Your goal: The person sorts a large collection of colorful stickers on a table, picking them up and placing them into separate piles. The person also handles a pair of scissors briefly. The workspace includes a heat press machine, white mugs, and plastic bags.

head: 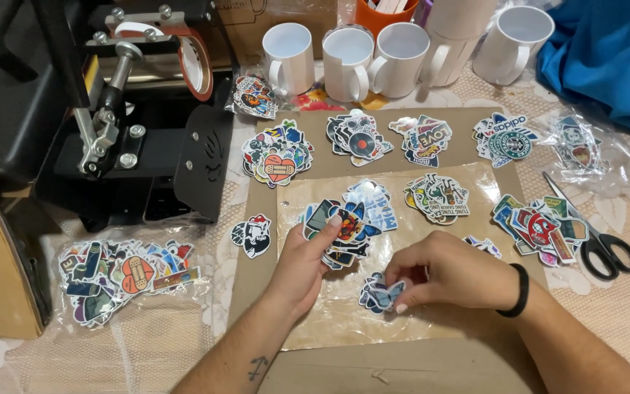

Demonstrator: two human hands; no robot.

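My left hand (302,260) grips a fanned stack of colourful stickers (340,226) above a clear plastic sheet (344,314) laid on brown cardboard (315,368). My right hand (446,276), with a black band on its wrist, pinches a blue butterfly sticker (379,295) that rests on the plastic sheet. Several sorted piles of stickers (437,197) lie around both hands on the cardboard.
Black-handled scissors (598,237) lie at the right. A black mug press machine (125,109) stands at the back left. White mugs (348,62) line the back edge. A bag of stickers (122,277) lies at the left, and a blue cloth (607,58) at the back right.
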